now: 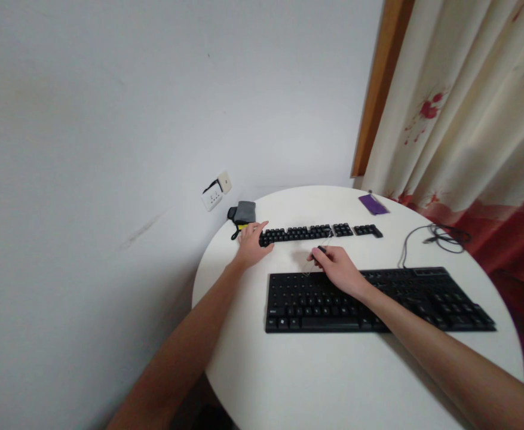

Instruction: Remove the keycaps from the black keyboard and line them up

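Note:
My right hand [337, 269] is closed on a small tool with a black grip and thin wire loops, which looks like a wire keycap puller [319, 249]. It hovers over the back edge of a black keyboard [328, 324]. At the keyboard's upper left, bare key sockets show; keycaps sit on the lower rows and the number pad. Farther back, loose black keycaps [297, 234] lie in rows. At their left end rests my left hand [251, 243], thumb and fingers spread around the keycaps. Whether its fingertips press on any keycap, I cannot tell.
A grey cloth or pouch [245, 211] lies at the table's back left, beside a black strapped item. A purple packet [373, 204] is at the back right, with a coiled cable [445, 237] nearer. Wall sockets [212, 196] and a curtain [450, 119] border the round white table [333, 376].

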A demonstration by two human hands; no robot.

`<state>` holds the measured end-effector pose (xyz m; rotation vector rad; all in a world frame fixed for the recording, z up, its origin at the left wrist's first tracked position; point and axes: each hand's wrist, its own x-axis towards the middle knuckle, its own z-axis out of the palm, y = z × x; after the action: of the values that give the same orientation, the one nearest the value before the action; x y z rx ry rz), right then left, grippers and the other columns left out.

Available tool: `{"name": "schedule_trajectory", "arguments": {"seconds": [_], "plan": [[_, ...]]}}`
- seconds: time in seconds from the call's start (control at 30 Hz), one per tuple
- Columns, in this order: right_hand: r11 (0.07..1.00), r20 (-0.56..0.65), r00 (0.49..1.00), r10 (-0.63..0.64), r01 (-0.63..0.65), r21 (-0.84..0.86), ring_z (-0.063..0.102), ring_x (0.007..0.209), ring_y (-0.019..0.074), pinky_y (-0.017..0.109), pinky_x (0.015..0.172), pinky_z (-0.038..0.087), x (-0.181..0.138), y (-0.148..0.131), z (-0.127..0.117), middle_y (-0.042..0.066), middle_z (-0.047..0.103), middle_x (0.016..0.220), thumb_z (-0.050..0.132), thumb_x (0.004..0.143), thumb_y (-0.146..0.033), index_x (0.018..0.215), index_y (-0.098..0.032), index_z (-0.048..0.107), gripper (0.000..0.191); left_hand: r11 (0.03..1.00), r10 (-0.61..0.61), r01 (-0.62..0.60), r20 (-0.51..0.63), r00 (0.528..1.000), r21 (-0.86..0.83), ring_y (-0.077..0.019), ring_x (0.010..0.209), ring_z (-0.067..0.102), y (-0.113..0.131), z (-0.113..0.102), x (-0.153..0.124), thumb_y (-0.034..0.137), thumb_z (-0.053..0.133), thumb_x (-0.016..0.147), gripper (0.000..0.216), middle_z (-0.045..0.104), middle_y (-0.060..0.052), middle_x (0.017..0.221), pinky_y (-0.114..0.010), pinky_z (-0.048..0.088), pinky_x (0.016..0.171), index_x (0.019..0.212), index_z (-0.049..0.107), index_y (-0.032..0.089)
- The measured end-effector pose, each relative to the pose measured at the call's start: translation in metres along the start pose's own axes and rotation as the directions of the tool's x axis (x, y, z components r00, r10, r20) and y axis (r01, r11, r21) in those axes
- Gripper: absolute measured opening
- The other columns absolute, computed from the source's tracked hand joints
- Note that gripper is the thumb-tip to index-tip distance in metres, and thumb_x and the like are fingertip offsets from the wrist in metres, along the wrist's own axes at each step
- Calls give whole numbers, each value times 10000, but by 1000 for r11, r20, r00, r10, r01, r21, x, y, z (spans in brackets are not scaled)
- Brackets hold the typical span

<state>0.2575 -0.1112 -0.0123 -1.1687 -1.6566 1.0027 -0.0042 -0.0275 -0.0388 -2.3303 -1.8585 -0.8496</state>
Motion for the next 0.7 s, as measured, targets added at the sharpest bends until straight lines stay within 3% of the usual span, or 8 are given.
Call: {"name": "schedule_trajectory", "arguments": {"seconds": [0.1,0.23,0.37,0.53,0.7], "plan": [[987,213,971,-107,131,-99,527,579,140,249,563,380,-9,-16,-5,5,598,603,466,928,-415,802,-159,719,381,972,166,-168,-30,986,-163,-253,1117,493,14,-8,-2,292,604,813,517,552,-85,1185,-411,366,1012,1318,518,223],[956,367,914,-170,244,-166,494,557,135,249,545,354,-18,-22,-3,-5,592,595,469,935,-379,772,-167,701,354,856,390,-319,102,915,-407,-191,932,578,41,-16,-10,250,538,880,279,640,-69,1013,-332,450,890,1133,643,196],[926,439,878,-192,310,-216,463,518,130,250,528,338,-23,-20,2,-9,577,571,472,937,-344,728,-175,653,324,788,512,-354,218,831,-505,-162,817,590,60,-14,-20,272,554,893,220,661,-54,911,-300,464,817,1053,681,188],[852,527,794,-303,473,-222,524,609,150,263,629,380,-28,-24,5,30,635,678,508,924,-294,667,-189,610,296,765,560,-323,327,761,-557,-153,768,590,68,-12,-25,302,581,884,234,656,-51,887,-267,462,744,1054,689,182],[913,362,902,-236,333,-235,589,675,180,276,677,421,-25,-17,9,55,692,747,555,897,-319,730,-188,672,243,753,596,-306,406,693,-583,-148,746,573,71,-11,-26,251,561,871,170,632,-28,798,-245,437,695,889,708,167]]}}
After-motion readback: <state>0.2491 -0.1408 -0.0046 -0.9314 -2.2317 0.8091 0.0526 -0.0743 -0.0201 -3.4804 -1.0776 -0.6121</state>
